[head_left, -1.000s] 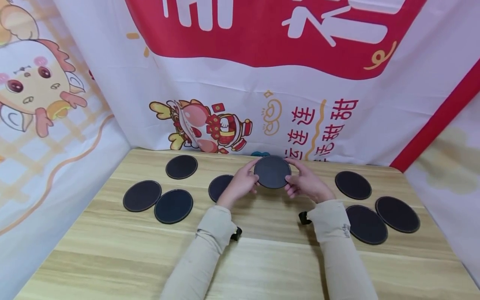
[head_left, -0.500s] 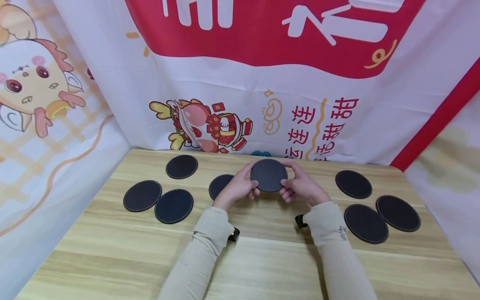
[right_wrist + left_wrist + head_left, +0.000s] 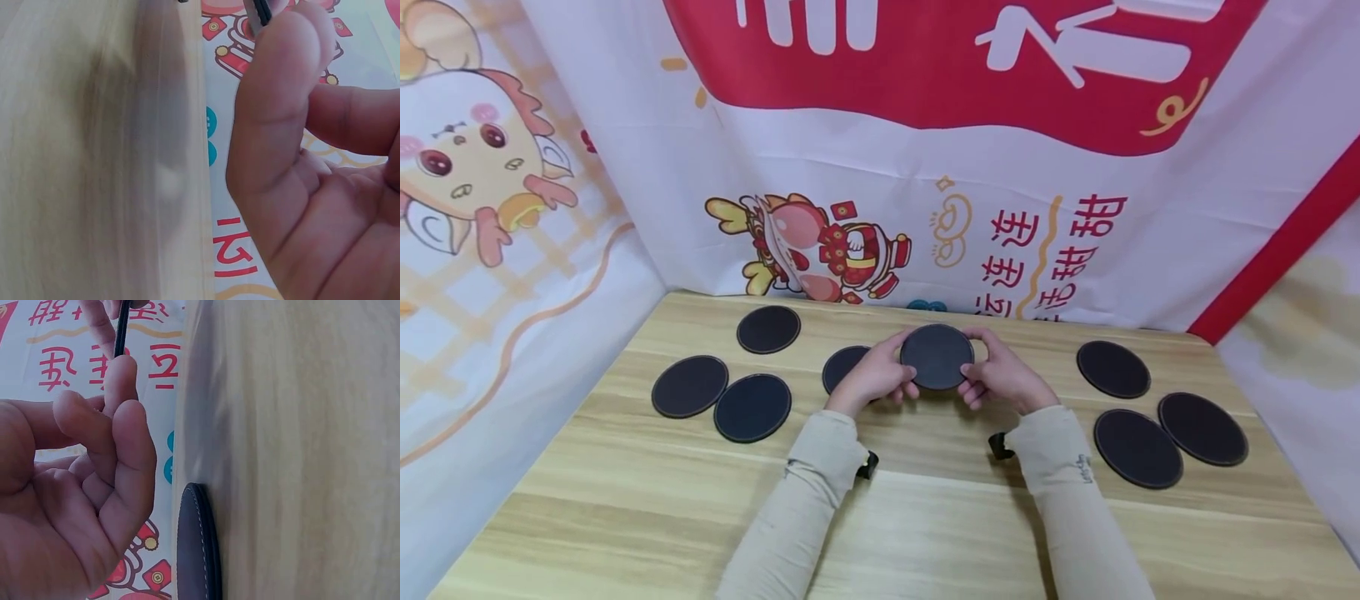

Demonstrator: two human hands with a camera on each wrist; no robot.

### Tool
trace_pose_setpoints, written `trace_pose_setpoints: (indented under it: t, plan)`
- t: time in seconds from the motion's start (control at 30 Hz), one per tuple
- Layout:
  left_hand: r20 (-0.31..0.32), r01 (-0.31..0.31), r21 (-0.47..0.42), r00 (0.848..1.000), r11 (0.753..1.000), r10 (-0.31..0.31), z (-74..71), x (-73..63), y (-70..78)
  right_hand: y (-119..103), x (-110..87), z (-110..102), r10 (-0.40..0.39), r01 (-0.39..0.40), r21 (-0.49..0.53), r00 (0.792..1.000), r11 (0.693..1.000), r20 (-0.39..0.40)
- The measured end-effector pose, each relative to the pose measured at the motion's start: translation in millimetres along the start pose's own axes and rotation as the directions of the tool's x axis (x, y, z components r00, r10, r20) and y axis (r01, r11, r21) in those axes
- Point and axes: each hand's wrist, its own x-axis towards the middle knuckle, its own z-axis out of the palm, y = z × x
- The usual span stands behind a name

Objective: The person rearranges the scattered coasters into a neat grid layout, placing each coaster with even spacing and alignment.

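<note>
Between my two hands a round black leather coaster (image 3: 937, 357) is held up over the back of the wooden table, its flat face toward the head camera. My left hand (image 3: 880, 371) pinches its left edge, and my right hand (image 3: 1000, 371) pinches the opposite edge. The wrist views show the held coaster (image 3: 122, 328) edge-on; only a bit of the coaster (image 3: 257, 12) enters the right one. Beside my left hand another coaster (image 3: 842, 367) lies on the table, partly hidden by that hand. Stitching runs along its rim.
Three coasters lie at the left: a back one (image 3: 768, 329), an outer one (image 3: 690, 387) and a near one (image 3: 752, 407). Three more lie at the right, including a back one (image 3: 1113, 369) and a near one (image 3: 1138, 448). A printed cloth (image 3: 850, 150) hangs behind the table.
Both hands have brought the held coaster slightly left and a little nearer to me, keeping their grip. The head view has shifted slightly. The coasters on the table have stayed put.
</note>
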Motion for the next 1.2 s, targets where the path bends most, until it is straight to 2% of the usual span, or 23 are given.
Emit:
trace_pose_setpoints:
  t: [0.2,0.4,0.5,0.7,0.8,0.9,1.03,1.13,1.2]
  plan:
    - [0.008,0.051,0.061,0.999,0.997,-0.052,3.4,0.7,0.1,2.4,0.4,1.9,0.038,-0.038,-0.02,0.999,0.999,-0.001]
    - [0.03,0.091,0.08,0.995,0.993,-0.093,4.9,0.7,0.3,2.9,0.5,2.2,0.062,-0.062,-0.047,0.998,0.997,0.001]
    - [0.041,0.106,0.126,0.993,0.986,-0.112,4.3,0.2,-0.3,3.6,1.0,2.4,0.073,-0.073,-0.058,0.997,0.996,0.013]
    - [0.075,0.081,0.221,0.992,0.972,-0.1,-3.7,-1.0,-3.1,5.8,1.8,3.3,0.081,-0.079,-0.088,0.996,0.993,0.027]
    - [0.053,0.06,0.249,0.996,0.967,-0.075,-10.9,-2.3,-5.2,7.6,3.1,3.8,0.084,-0.08,-0.101,0.996,0.992,0.038]
    - [-0.017,0.06,0.325,0.998,0.944,-0.058,-17.0,-3.4,-7.7,9.5,5.4,4.6,0.094,-0.088,-0.114,0.995,0.99,0.046]
    - [-0.104,0.096,0.46,0.993,0.883,-0.054,-19.8,-4.5,-10.0,11.1,7.6,7.0,0.138,-0.132,-0.13,0.99,0.983,0.042]
    - [-0.134,0.12,0.525,0.989,0.843,-0.058,-19.1,-5.1,-9.7,11.7,7.9,10.0,0.165,-0.156,-0.156,0.985,0.975,0.044]
    - [-0.137,0.127,0.542,0.989,0.831,-0.062,-18.6,-5.3,-9.2,12.1,7.7,12.3,0.175,-0.166,-0.175,0.984,0.971,0.041]
